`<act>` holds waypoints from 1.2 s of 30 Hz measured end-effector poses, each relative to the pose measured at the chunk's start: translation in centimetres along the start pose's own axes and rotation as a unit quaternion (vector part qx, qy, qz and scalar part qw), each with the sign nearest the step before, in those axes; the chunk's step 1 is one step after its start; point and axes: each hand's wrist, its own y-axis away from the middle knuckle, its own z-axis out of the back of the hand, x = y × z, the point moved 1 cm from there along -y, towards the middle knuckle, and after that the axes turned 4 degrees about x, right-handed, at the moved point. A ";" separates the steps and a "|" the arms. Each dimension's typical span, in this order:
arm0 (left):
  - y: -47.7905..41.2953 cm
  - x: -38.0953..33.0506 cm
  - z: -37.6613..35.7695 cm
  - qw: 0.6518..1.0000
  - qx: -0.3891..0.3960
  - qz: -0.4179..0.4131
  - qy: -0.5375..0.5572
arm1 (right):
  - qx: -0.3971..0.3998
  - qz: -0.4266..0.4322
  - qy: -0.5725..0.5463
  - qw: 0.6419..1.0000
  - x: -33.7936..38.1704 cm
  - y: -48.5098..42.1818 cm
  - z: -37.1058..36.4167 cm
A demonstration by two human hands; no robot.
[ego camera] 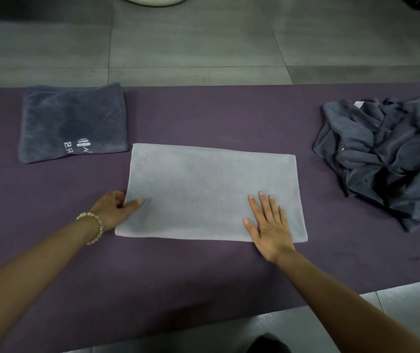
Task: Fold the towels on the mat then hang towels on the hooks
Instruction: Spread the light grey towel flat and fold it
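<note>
A light grey towel [209, 189], folded into a flat rectangle, lies in the middle of the purple mat [204, 115]. My left hand [116, 208] pinches the towel's left edge, thumb on top and fingers under the fold. My right hand [267, 225] rests flat and spread on the towel's near right part. A dark grey towel [72, 122], folded into a neat square with white lettering, sits at the mat's far left. At the right lies a crumpled heap of dark grey towels [387, 159]. No hooks are in view.
The mat lies on a grey tiled floor [191, 47]. A white round object [155, 0] shows at the top edge. A dark shape [267, 343] sits at the bottom edge near me. A beaded bracelet [94, 226] is on my left wrist.
</note>
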 end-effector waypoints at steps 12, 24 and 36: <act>4.3 -12.9 -5.3 0.950 0.167 -0.206 0.163 | -0.089 -0.036 -0.396 0.913 0.2 0.7 2.5; 1.7 -10.4 -14.0 0.885 0.052 -0.333 -0.321 | -0.054 -0.230 -0.572 0.786 -2.0 -0.7 5.4; 1.5 -11.3 -19.4 0.836 -0.016 -0.389 -0.387 | -0.248 -0.163 -0.470 0.831 -5.9 2.3 3.6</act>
